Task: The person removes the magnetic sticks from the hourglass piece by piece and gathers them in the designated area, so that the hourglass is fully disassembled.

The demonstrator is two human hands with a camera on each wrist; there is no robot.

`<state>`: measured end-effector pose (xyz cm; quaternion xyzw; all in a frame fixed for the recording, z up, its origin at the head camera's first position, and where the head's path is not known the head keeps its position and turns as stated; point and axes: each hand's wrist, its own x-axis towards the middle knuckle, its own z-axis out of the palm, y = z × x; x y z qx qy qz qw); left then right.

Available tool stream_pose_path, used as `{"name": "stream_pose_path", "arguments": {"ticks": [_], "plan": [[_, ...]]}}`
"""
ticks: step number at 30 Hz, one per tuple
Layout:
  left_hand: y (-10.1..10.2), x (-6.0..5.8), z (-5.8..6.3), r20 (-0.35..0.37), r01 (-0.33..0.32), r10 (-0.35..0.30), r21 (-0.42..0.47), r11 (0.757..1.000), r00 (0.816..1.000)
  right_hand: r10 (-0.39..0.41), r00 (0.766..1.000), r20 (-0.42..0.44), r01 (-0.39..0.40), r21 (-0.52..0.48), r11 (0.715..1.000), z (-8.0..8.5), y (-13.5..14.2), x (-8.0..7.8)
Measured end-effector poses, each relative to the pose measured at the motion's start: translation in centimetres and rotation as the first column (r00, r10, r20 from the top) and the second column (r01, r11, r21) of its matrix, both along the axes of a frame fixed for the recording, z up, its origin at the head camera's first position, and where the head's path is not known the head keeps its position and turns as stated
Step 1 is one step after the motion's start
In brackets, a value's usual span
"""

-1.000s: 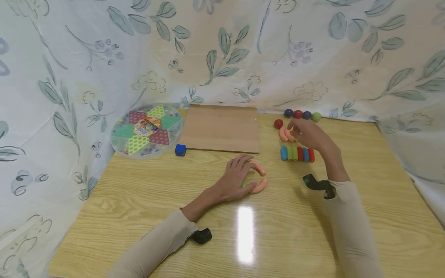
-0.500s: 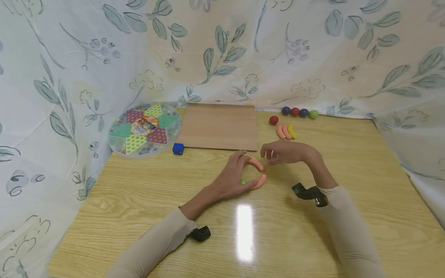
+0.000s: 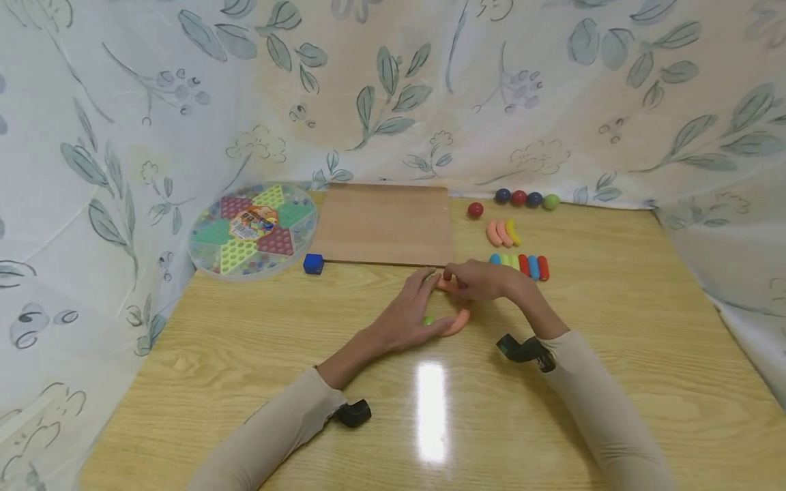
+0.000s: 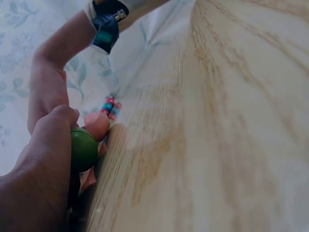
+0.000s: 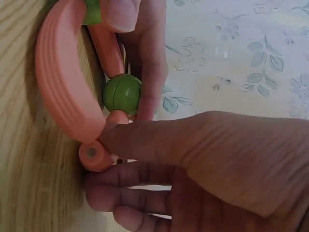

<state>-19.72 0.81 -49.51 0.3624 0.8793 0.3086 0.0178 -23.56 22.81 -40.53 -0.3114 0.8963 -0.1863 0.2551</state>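
On the wooden table, curved orange toy rods and green balls form a loop under my hands. My left hand (image 3: 402, 317) arches over it, its thumb at the near orange rod (image 3: 459, 323) and its fingers at the far green ball (image 5: 122, 94). Another green ball (image 4: 84, 150) lies beside the left thumb. My right hand (image 3: 482, 281) pinches the far orange rod (image 5: 94, 155) between thumb and fingers; its end faces the camera in the right wrist view. A further orange rod (image 5: 107, 50) shows behind, partly hidden by the left hand.
Behind the hands lie a wooden board (image 3: 388, 224), a blue cube (image 3: 313, 264) and a round star-patterned game board (image 3: 253, 230). At the right are several balls (image 3: 518, 198), a red ball (image 3: 475, 210), curved rods (image 3: 503, 233) and short straight rods (image 3: 533, 267). A patterned cloth hangs behind.
My right hand has come from the spare curved rods at the back right, leftward and nearer, to the far orange rod. The left hand has stayed nearly still.
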Motion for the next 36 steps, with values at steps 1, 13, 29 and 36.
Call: {"name": "stream_pose_path", "arguments": {"ticks": [1,13,29,36], "plan": [[0.1,0.0,0.0,-0.008,0.005,-0.005,-0.001,1.000,1.000,-0.007,1.000,-0.007,0.007,0.006,1.000,0.0,0.0,0.0],[-0.1,-0.1,0.4,-0.019,0.015,-0.015,-0.012,1.000,1.000,-0.031,0.984,-0.178,0.030,-0.008,1.000,1.5,1.4,-0.3],[0.2,-0.3,0.4,-0.022,0.020,-0.020,-0.005,1.000,1.000,-0.598,0.707,-0.376,0.517,-0.303,0.801,3.2,9.7,-2.1],[0.1,-0.1,0.2,-0.024,0.020,-0.021,-0.025,0.999,1.000,-0.693,0.614,-0.378,0.605,-0.338,0.721,0.7,12.3,-3.4]]}}
